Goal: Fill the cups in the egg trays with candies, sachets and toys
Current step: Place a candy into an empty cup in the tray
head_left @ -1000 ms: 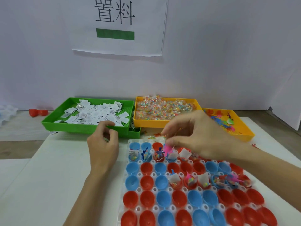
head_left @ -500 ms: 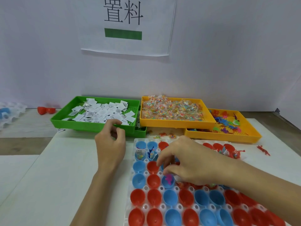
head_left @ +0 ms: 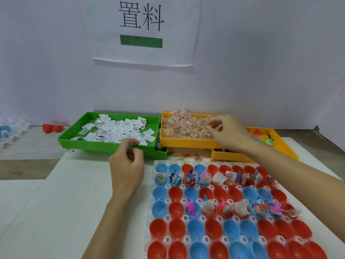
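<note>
Right hand (head_left: 228,132) grip pinches candies (head_left: 186,126) in yellow tray (head_left: 186,143).

a white paper sign (head_left: 143,30) with black characters and a green bar hangs on the wall (head_left: 261,62).

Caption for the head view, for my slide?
Right hand reaches into the candy tray; left hand waits.
</note>
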